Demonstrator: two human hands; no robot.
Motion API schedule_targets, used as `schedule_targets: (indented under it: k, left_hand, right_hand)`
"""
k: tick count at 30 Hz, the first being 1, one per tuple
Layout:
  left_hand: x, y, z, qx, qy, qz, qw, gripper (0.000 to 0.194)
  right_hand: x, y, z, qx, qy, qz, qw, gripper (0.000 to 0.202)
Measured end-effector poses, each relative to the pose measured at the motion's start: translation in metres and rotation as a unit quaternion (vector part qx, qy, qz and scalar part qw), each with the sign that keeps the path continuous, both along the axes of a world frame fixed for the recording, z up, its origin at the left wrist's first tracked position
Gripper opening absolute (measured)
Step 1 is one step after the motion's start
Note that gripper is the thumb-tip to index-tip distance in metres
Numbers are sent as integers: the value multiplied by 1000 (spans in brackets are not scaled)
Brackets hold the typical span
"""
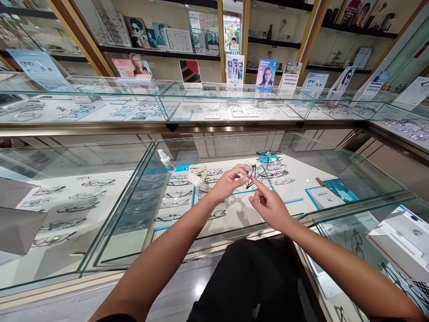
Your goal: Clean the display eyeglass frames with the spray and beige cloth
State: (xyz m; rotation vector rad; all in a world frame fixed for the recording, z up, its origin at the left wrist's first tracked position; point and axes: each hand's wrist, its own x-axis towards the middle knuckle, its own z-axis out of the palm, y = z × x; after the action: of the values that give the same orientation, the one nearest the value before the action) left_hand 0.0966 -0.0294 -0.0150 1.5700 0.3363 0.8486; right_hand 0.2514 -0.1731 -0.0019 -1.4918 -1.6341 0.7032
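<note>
A pair of dark-framed glasses [251, 173] is held above the glass counter, upright on its side. My left hand [230, 181] grips it from the left between thumb and fingers. My right hand [271, 205] is at its lower right, the index finger stretched out to the frame and the other fingers curled. Whether that hand also pinches part of the glasses is too small to tell. To the left on the counter top lie a crumpled cream cloth [197, 174] and a white spray bottle [166, 160].
Rows of glasses lie inside the glass counter [231, 228] below my hands. A white box [404, 239] stands at the right and a grey-white object [20, 223] at the far left. Behind runs another showcase [201, 129] with upright picture cards.
</note>
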Motion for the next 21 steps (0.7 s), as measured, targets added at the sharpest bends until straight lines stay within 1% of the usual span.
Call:
schedule_targets:
  k: [3,7,10,12,15,21]
  left_hand:
    - [1,0,0,6,0,-7,1000,31]
    - [1,-1,-2,-8,-4,-10,1000,28]
    - [1,-2,-2,-20,-12,-12,1000,30]
    - [1,-1,-2,-27,-16,-13,999,30]
    - [1,-1,-3,-31,-13,-12,999,29]
    - [1,0,-7,-63,-21,-16,998,26]
  right_hand:
    - [-2,-1,-1,-2,5,-19,1000,66]
    - [-1,0,-5,-22,-39,-9,999,69]
    - [-1,1,-9,19,-92,-21,995,69]
    - [-1,2,-12,47,-100,-14,994,69]
    - [0,3,-13,54,-103,10,993,64]
    - [1,2,-9,93,-166,0,982,53]
